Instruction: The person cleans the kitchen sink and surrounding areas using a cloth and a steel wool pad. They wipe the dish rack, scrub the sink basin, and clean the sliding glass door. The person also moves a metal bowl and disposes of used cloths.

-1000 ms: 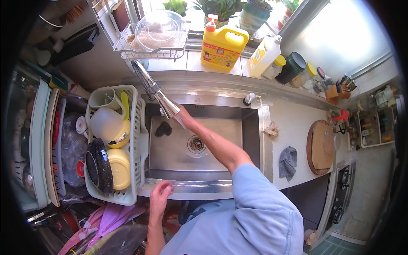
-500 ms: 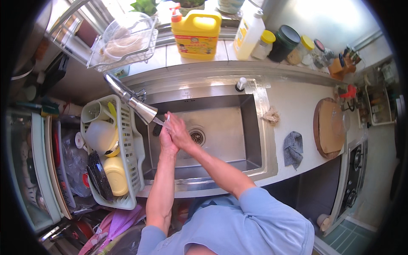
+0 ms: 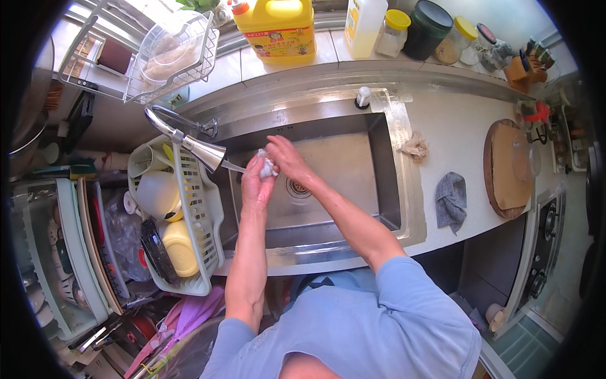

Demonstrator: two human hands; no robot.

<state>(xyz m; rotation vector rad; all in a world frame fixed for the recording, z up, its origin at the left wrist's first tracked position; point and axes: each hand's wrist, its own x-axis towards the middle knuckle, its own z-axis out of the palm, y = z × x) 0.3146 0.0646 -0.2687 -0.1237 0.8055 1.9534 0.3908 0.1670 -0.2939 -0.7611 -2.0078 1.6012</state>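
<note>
One white wad is pinched between two hands over the sink, just under the one tap. The left hand and right hand are closed on it in a shared grip. One grey cloth and one round board are seen on the desk, right of the sink. One dish rack is placed at the sink's left edge.

On the ledge behind the sink, left to right: a large yellow detergent jug with a red-and-yellow label, a pale rectangular bottle, a small yellow-lidded jar, a dark green-lidded canister, and a yellow-lidded glass jar.
</note>
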